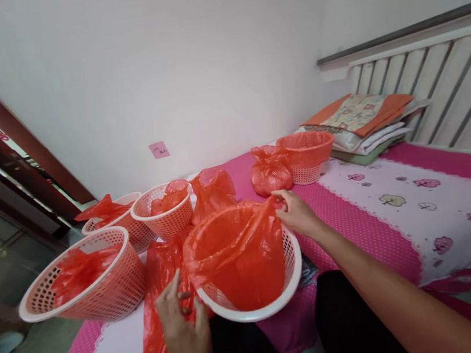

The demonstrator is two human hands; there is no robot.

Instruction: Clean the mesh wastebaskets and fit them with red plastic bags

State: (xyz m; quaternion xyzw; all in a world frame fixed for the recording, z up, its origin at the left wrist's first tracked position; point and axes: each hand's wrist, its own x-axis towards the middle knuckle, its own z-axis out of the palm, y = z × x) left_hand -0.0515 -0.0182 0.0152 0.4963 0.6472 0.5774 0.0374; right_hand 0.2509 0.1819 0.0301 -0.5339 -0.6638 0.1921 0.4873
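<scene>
A pale pink mesh basket [293, 273] is right in front of me at my knees, with a red plastic bag [248, 268] partly lining it. The bag folds over the rim on the far and left sides, while the near rim is bare. At the basket's right side, my right hand [297, 213] pinches the bag's edge. My left hand [183, 327] is beside the basket at the lower left, fingers apart and holding nothing. Near it, a crumpled length of red plastic bags [152, 334] trails over the bed.
Several baskets with red bags inside are at left, the nearest one [103, 294] large. Against the wall, a tied red bag [271, 174] sits by a lined basket [306, 158]. Folded bedding [359, 118] is at the bed's [371, 239] far right, by a white slatted headboard [436, 78].
</scene>
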